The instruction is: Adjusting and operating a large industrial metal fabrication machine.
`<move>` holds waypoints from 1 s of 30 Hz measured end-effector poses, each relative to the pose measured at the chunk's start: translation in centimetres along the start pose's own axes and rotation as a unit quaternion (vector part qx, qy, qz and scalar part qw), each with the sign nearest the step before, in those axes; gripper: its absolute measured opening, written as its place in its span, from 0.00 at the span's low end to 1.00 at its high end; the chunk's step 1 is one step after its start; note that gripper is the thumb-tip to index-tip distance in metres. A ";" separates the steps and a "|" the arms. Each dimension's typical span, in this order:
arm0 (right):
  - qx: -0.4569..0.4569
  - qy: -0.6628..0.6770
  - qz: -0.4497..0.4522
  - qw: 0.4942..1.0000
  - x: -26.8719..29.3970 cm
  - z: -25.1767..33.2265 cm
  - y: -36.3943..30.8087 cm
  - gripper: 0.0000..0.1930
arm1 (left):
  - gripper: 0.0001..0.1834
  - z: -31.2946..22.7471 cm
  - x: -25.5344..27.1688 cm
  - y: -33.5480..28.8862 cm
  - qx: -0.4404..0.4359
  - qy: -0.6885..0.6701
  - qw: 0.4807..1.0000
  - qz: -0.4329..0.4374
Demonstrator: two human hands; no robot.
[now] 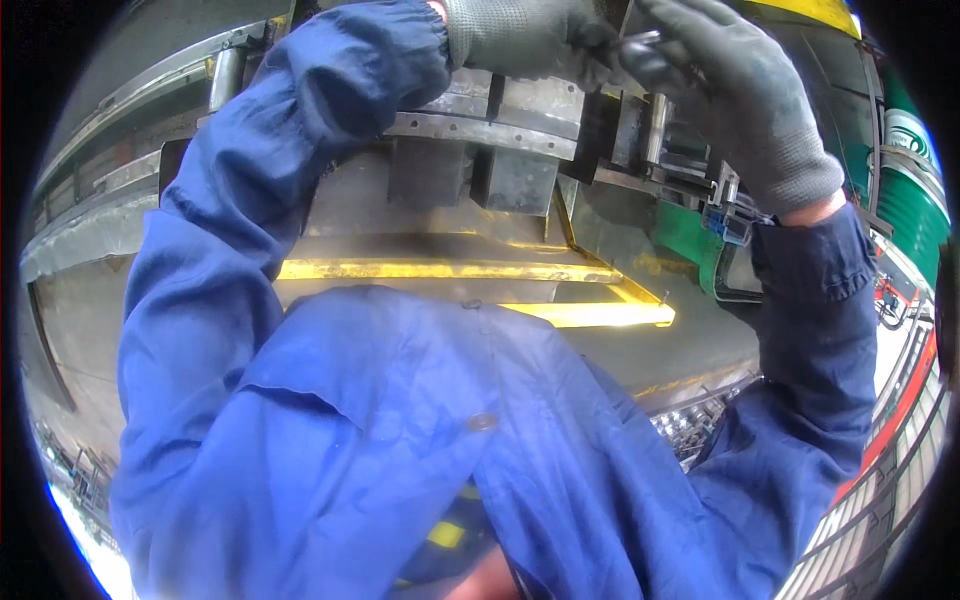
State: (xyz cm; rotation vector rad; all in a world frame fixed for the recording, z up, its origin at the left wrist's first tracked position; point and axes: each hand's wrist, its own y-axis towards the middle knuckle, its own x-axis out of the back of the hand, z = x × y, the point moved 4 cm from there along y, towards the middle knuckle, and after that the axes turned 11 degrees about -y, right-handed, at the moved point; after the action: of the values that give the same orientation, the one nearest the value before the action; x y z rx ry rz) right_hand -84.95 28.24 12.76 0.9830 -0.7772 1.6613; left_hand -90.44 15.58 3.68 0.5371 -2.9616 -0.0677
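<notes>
Both hands wear grey knitted work gloves and meet at the top edge, in front of a metal machine. My left hand (520,38) reaches in from the left with its dark fingertips curled; what they close on is hidden. To the right, my right hand (745,95) is bent, its fingers around a small shiny metal piece (645,48) whose kind does not show. The two hands' fingertips come close together at this piece. Just below them lies the machine's steel bar (480,132), with a row of small holes along it.
Under the bar hang dark metal blocks (515,180). A yellow metal frame (450,270) stands low in front of my body. Green barrels (910,190) are at the right, near a red-edged grating. Metal rails (95,225) run along the left. Small metal parts (690,425) lie beside my right elbow.
</notes>
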 end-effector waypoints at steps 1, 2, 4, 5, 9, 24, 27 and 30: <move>0.000 0.000 -0.001 1.000 0.4 -0.2 0.1 0.07 | 0.07 0.1 0.0 0.0 0.000 0.001 1.000 0.001; 0.080 -0.126 0.020 0.989 1.0 0.5 0.4 0.07 | 0.07 0.4 -0.2 0.0 -0.001 -0.023 1.000 0.000; 0.232 -0.367 0.063 0.899 1.6 1.7 0.7 0.07 | 0.07 1.0 -0.6 -0.2 -0.001 -0.071 0.997 -0.002; 0.301 -0.476 0.084 0.822 1.4 2.0 0.5 0.08 | 0.07 1.2 -0.8 -0.1 -0.002 -0.096 0.995 -0.002; 0.115 -0.369 0.127 0.914 1.0 2.8 0.7 0.09 | 0.07 0.1 -0.2 -0.3 0.036 -0.025 0.999 0.002; 0.099 -0.374 0.062 0.920 0.2 5.5 -0.1 0.04 | 0.08 -0.4 -0.7 -0.3 -0.019 0.017 1.000 -0.009; 0.145 -0.285 0.091 0.943 -0.8 4.8 0.7 0.03 | 0.08 -0.2 -0.6 -0.5 -0.009 0.015 1.000 -0.018; 0.210 -0.093 0.171 0.958 -1.1 1.8 2.2 0.04 | 0.07 -0.1 -0.9 0.5 -0.017 -0.018 0.999 -0.043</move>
State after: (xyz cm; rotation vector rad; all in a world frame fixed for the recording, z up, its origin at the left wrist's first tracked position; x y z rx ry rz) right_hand -86.48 25.65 12.54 1.3753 -0.7637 2.1130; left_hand -89.72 16.37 3.69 0.6655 -2.9653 -0.1378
